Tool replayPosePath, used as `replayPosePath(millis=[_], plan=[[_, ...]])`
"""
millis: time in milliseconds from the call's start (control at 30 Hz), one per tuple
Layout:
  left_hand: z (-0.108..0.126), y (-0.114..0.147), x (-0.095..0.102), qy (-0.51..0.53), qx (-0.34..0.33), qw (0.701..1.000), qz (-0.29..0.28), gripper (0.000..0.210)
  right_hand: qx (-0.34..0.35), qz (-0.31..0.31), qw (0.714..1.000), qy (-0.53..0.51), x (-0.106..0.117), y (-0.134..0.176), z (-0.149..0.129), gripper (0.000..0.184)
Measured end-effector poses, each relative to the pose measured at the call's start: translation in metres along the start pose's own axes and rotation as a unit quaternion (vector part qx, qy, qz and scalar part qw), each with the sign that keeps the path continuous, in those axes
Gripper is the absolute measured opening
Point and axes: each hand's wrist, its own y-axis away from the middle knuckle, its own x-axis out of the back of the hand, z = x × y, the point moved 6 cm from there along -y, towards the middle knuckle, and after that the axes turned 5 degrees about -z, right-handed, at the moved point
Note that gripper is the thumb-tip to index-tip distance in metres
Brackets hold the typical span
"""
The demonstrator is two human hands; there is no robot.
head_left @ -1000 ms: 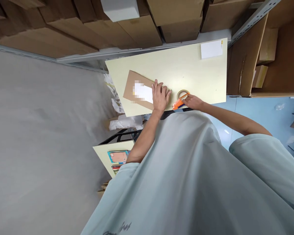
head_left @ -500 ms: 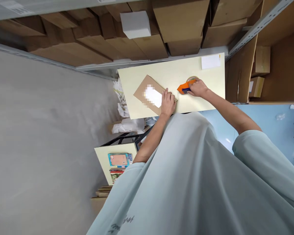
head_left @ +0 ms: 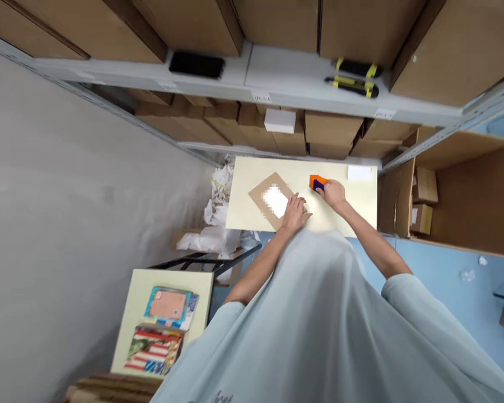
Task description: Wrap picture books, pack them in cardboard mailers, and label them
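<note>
A flat brown cardboard parcel (head_left: 258,194) lies at a slant on the pale yellow tabletop (head_left: 243,168), with a white label, partly blurred, on its upper face. My left hand (head_left: 294,214) rests on the parcel's right end, fingers spread and laid over it, hiding that corner. To the right, my right hand (head_left: 334,193) is wrapped around an orange and dark blue tape dispenser (head_left: 316,181), held over the table apart from the parcel. Its tape roll is mostly hidden in this view.
A white paper (head_left: 360,173) lies at the table's back right. Behind stand shelves of cardboard boxes (head_left: 334,130), with utility knives (head_left: 353,87) and a black phone-like slab (head_left: 196,65). A large open carton (head_left: 474,196) is at right; books (head_left: 155,350) lie on a left side table.
The camera view has tilted up, showing the upper shelf and more of the side table. The tape dispenser has turned slightly in my right hand; my left hand stays on the parcel.
</note>
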Motion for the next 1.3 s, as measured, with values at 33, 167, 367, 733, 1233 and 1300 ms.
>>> replayPosePath(millis=[33,167,367,733,1233,1300], plan=[[0.005,-0.006,0.014,0.011,0.008,0.999,0.039,0.044,-0.007,0.006,1.0,-0.02,0.013,0.001,0.001,0.055],[0.04,-0.051,0.1,0.015,-0.043,0.978,0.206,0.051,-0.002,0.08,0.993,-0.084,0.094,-0.005,-0.011,0.064],[0.083,-0.149,0.247,-0.048,-0.083,0.942,0.322,0.063,0.102,0.238,0.953,-0.157,0.251,-0.029,-0.066,0.05],[0.069,-0.177,0.27,-0.051,-0.068,0.956,0.28,0.068,0.141,0.173,0.974,0.037,0.321,-0.109,-0.119,0.05],[-0.017,0.018,0.041,0.078,0.097,0.984,0.125,0.049,0.17,0.262,0.903,-0.297,0.001,-0.083,0.012,0.083],[-0.02,0.037,0.014,0.09,0.111,0.985,0.097,0.052,0.113,0.173,0.909,-0.361,-0.094,-0.044,0.034,0.095]])
